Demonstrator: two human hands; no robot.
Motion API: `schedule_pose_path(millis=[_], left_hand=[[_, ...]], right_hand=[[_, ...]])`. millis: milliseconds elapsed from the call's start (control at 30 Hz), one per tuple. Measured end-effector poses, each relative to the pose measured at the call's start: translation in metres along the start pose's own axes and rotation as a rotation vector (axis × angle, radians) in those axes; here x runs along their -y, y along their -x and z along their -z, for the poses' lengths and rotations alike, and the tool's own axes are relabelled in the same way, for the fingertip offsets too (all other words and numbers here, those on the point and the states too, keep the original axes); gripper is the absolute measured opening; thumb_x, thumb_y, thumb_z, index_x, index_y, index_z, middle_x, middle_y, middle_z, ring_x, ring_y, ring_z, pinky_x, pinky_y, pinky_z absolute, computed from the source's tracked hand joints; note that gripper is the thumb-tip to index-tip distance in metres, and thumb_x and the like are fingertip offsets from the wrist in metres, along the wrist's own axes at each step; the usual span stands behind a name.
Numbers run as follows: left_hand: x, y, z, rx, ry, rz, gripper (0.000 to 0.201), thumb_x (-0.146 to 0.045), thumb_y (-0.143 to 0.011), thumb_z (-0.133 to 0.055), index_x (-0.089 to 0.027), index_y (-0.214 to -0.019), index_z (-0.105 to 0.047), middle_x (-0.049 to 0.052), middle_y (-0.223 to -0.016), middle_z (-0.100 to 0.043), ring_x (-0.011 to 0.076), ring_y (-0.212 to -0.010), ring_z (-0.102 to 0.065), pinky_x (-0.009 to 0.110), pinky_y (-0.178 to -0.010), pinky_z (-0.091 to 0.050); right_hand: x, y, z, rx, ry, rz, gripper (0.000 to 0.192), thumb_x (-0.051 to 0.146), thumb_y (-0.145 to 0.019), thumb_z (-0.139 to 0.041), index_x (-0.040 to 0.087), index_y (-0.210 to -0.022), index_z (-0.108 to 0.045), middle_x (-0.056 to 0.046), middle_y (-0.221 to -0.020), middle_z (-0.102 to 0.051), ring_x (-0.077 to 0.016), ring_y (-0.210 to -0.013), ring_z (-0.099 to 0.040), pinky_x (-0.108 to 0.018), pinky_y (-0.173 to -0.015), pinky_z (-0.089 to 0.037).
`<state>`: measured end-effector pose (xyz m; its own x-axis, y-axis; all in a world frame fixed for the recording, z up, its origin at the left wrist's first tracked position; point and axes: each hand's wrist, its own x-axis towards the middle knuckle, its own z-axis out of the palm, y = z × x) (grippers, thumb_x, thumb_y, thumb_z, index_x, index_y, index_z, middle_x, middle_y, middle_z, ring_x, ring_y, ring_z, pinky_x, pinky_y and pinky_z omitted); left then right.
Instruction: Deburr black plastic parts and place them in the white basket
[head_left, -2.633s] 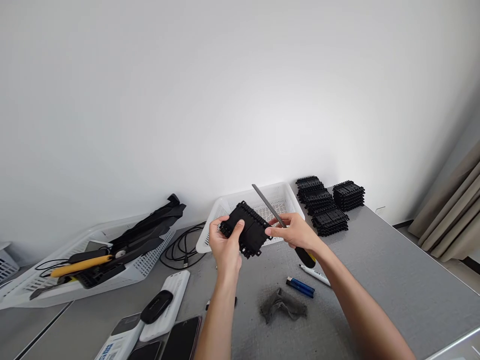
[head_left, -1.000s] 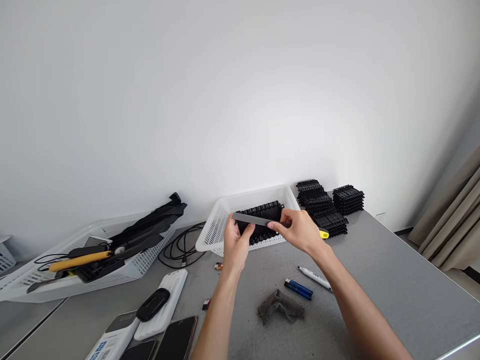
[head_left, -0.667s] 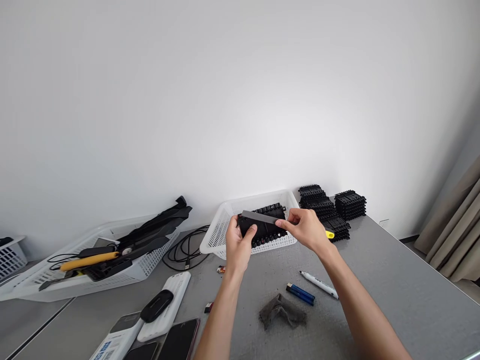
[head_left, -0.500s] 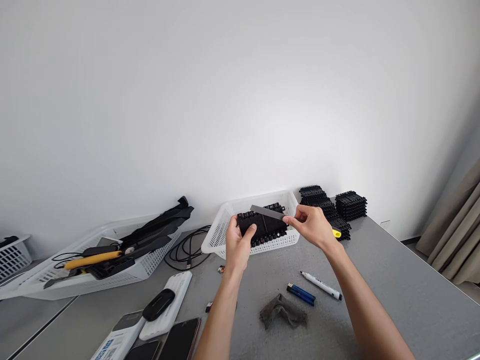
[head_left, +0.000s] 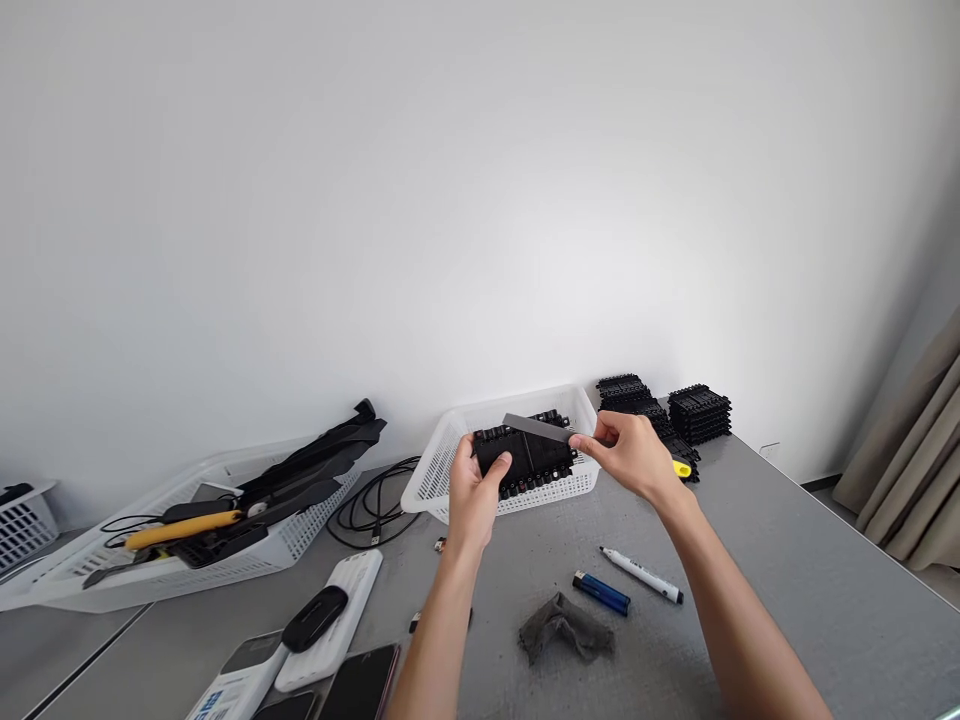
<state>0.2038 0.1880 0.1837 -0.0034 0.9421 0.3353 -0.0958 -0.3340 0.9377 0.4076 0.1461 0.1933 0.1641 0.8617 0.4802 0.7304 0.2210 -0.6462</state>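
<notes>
My left hand (head_left: 471,492) grips a flat black plastic part (head_left: 534,458) with toothed edges, held up over the near wall of a white mesh basket (head_left: 433,472). My right hand (head_left: 634,456) holds a metal file (head_left: 537,429) by its black handle with a yellow end. The grey blade lies across the top edge of the black part. Behind my right hand stand stacks of the same black parts (head_left: 697,412).
On the grey table (head_left: 787,580) lie a white marker (head_left: 641,575), a blue lighter (head_left: 601,593) and a grey rag (head_left: 564,632). At left: a white tray of tools (head_left: 187,540), black cables (head_left: 371,498), phones and a power bank (head_left: 330,620). Curtains hang at right.
Earlier the file stood upright beside the part; it now lies across the part's top edge. Over the last second the blade slid to the right along that edge. The camera shifted slightly.
</notes>
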Motion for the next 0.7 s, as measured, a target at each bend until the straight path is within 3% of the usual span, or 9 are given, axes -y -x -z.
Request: schedule_pose_path(millis=[167, 433, 700], left_hand=[[-0.001, 0.001, -0.001, 0.019, 0.017, -0.004, 0.042, -0.032, -0.072, -0.071, -0.021, -0.109, -0.054, 0.009, -0.117, -0.066, 0.0252, -0.116, -0.060, 0.038, -0.101, -0.042], [0.003, -0.007, 0.011, -0.058, 0.044, -0.034, 0.042, -0.031, -0.070, -0.072, -0.020, -0.107, -0.056, 0.009, -0.116, -0.066, 0.0250, -0.115, -0.060, 0.039, -0.101, -0.043], [-0.003, -0.004, 0.011, -0.030, 0.043, -0.014, 0.041, -0.031, -0.072, -0.070, -0.020, -0.108, -0.055, 0.010, -0.119, -0.066, 0.0264, -0.117, -0.059, 0.040, -0.101, -0.044]], right_hand=[[0.012, 0.003, -0.012, 0.049, 0.010, 0.046, 0.049, 0.059, -0.083, -0.061, 0.021, -0.058, -0.043, 0.002, -0.051, -0.048, -0.0128, -0.051, -0.039, -0.025, -0.049, -0.024], [-0.010, -0.005, -0.003, -0.039, -0.015, -0.019, 0.050, 0.062, -0.081, -0.059, 0.021, -0.059, -0.043, 0.003, -0.053, -0.044, -0.0124, -0.050, -0.037, -0.025, -0.046, -0.023], [0.001, -0.003, -0.015, 0.007, -0.044, 0.017, 0.049, 0.060, -0.080, -0.062, 0.021, -0.058, -0.043, 0.003, -0.053, -0.043, -0.0124, -0.052, -0.036, -0.024, -0.047, -0.022]])
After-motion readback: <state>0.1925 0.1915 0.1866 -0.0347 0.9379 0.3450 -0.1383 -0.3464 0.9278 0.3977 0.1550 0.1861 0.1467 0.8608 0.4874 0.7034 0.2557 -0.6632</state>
